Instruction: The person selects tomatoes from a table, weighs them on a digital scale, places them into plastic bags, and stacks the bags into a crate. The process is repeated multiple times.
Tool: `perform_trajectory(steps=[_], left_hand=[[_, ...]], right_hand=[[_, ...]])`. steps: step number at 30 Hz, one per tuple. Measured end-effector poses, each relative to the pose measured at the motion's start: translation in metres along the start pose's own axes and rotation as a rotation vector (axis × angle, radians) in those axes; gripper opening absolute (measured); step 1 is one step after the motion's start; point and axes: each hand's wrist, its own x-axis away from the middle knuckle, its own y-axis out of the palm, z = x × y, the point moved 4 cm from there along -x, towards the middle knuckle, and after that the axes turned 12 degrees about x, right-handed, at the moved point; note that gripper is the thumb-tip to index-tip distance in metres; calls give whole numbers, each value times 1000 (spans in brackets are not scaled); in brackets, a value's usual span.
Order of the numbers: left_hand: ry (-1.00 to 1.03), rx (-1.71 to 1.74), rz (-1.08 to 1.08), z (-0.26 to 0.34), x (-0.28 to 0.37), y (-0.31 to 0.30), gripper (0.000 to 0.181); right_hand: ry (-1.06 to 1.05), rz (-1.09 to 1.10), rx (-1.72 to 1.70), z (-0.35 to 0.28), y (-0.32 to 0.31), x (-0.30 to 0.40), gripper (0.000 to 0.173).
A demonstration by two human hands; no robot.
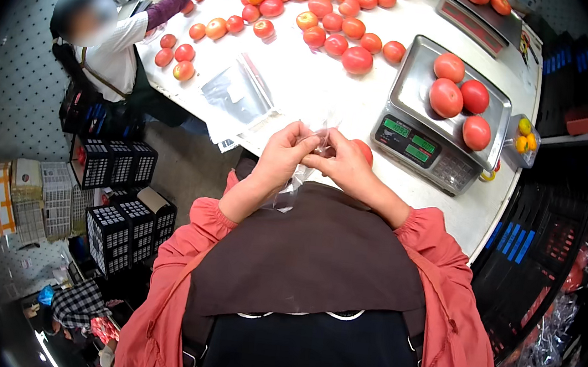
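At the near edge of the white table, my left hand and my right hand meet, both pinching a clear plastic bag between thumb and fingers. Part of the bag hangs down over the brown apron. A tomato lies just beyond my right hand, partly hidden by it. To the right, a digital scale carries several tomatoes on its steel tray. Left of my hands lies a stack of flat clear bags.
Many loose tomatoes cover the far part of the table. A second scale stands at the back right. Beside the near scale is a plastic tub with yellow fruit. A co-worker reaches over the left edge. Black crates stand on the floor.
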Motion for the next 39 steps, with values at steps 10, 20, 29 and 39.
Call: perform_trajectory(steps=[10,20,29,39], left_hand=[[189,-28,294,27,3,-24,17],[426,-284,388,65,6,-25,23],[949,-1163,-57,63,-7,-15,26],[317,-962,153,-24,-65,-45,19]], right_hand=[[-12,400,-12,16,-36,3,8],[-83,314,133,11,-83,28,19],[242,973,1161,80,-260,76,70],[351,976,229,81,-244,60,52]])
